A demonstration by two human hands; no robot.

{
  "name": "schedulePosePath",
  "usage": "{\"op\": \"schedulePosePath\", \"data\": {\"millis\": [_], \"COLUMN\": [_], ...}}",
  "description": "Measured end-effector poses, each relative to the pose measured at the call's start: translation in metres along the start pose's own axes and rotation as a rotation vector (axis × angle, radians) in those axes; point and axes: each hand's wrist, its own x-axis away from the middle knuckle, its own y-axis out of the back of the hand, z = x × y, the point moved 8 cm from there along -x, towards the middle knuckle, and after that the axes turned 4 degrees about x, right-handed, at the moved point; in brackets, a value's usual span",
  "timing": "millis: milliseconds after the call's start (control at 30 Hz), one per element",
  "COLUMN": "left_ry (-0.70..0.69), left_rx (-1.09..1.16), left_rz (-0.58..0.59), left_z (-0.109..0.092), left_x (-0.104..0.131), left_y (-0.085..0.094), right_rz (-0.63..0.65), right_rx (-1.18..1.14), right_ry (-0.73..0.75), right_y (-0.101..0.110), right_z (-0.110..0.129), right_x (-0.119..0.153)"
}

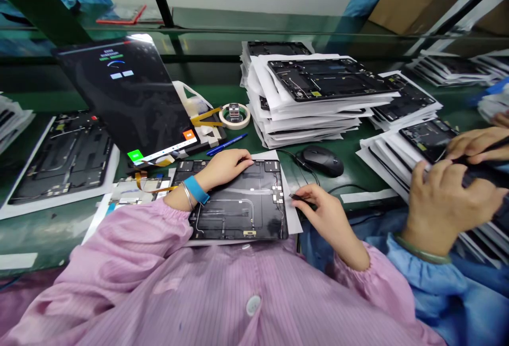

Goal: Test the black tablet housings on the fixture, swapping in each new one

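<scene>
A black tablet housing [234, 210] lies on white paper in front of me, its inner side with thin cables and small connectors facing up. Across its far edge rests my left hand [225, 170], thumb and fingers closed at the rim; the fingertips are partly hidden. My right hand [328, 216], just off the housing's right side, pinches slim black tweezers [297, 197], whose tip points left toward the housing. To the left, a lit screen panel [135, 102] stands tilted. An orange flex cable [153, 188] runs from a small board [133, 192] toward the housing.
Paper-layered housings form a tall stack [306, 107] behind. A black mouse [322, 160], a blue pen [226, 145] and a tape roll [234, 117] lie nearby. Another housing [63, 155] is at left. On the right, a co-worker's hands [453, 202] work over another stack.
</scene>
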Motion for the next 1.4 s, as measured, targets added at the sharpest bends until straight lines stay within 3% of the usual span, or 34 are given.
{"op": "schedulePosePath", "data": {"millis": [200, 367, 733, 800, 967, 1267, 1333, 1400], "left_ry": [-0.006, -0.009, 0.001, 0.002, -0.005, -0.013, -0.02, -0.078], "left_rx": [0.001, -0.002, -0.005, -0.004, -0.012, 0.016, 0.031, 0.002], "left_rz": [-0.001, -0.001, 0.001, -0.004, -0.014, -0.028, -0.043, -0.103], "left_z": [0.001, 0.001, 0.001, 0.001, 0.001, 0.002, -0.004, -0.019], "left_x": [-0.001, -0.001, 0.0, 0.0, 0.0, -0.005, -0.004, 0.001], "left_y": [-0.001, -0.001, 0.0, 0.0, -0.001, -0.002, -0.003, 0.008], "right_rz": [-0.067, -0.046, 0.333, 0.293, 0.059, -0.018, -0.054, -0.095], "right_rx": [0.261, 0.294, -0.087, -0.092, 0.073, 0.109, 0.108, 0.137], "right_ry": [0.192, 0.198, 0.04, 0.022, 0.088, 0.167, 0.202, 0.248], "right_y": [0.005, 0.001, 0.0, 0.001, 0.0, -0.007, -0.008, -0.01], "right_z": [0.019, 0.02, 0.013, 0.013, 0.018, 0.017, 0.015, 0.014], "right_x": [0.006, 0.007, -0.001, -0.002, -0.006, -0.011, -0.009, -0.007]}}
